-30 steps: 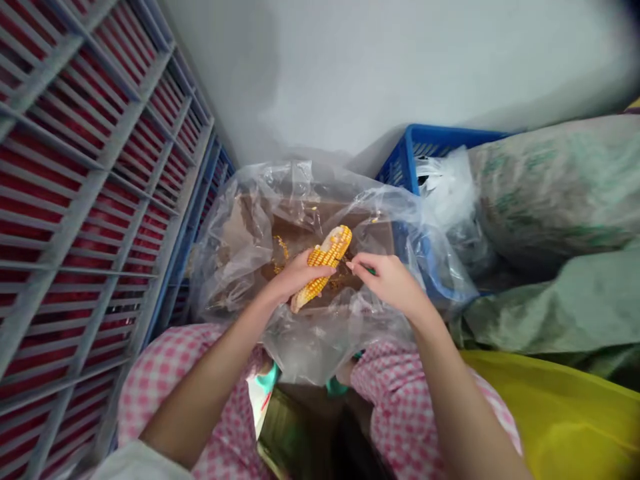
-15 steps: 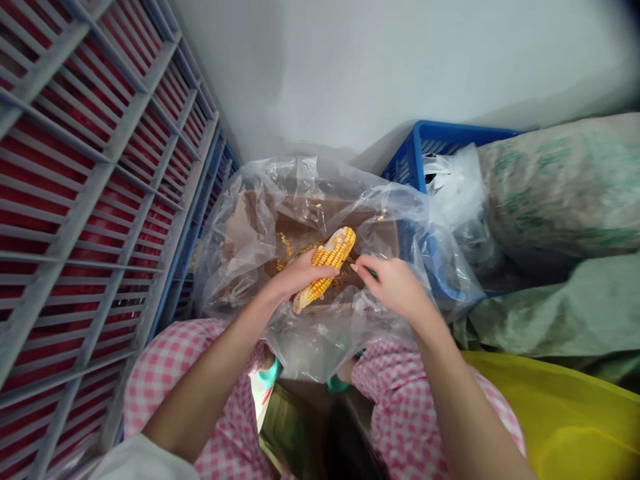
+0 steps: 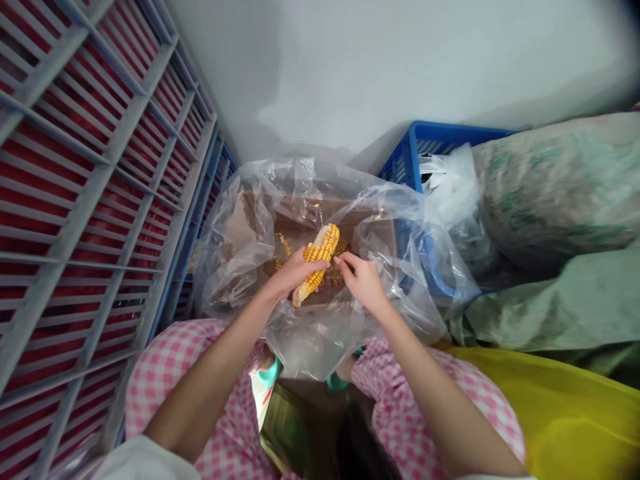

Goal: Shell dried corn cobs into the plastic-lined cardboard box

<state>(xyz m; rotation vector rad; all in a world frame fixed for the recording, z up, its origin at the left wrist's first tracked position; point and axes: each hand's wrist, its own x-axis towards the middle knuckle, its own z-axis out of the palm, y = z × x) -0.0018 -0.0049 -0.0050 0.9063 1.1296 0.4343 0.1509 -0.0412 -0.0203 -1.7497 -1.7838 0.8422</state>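
Observation:
My left hand (image 3: 293, 272) is wrapped round a yellow corn cob (image 3: 317, 260), tilted with its tip pointing up and away, over a cardboard box (image 3: 300, 220) lined with a clear plastic bag (image 3: 240, 240). My right hand (image 3: 361, 281) is closed in a pinch, its fingertips touching the cob's right side; a small green item shows faintly in its fingers. Loose yellow kernels (image 3: 283, 243) lie in the box under the cob. My knees in pink checked trousers (image 3: 165, 373) flank the bag.
A grey and red slatted crate stack (image 3: 75, 200) fills the left side. A blue plastic crate (image 3: 425, 143) with white bags stands right of the box. Large green-grey sacks (image 3: 550, 193) lie at right, a yellow tub (image 3: 575, 413) below them. A white wall is behind.
My right hand has moved left and closed in on the cob. The cob has shifted slightly left and farther into the bag.

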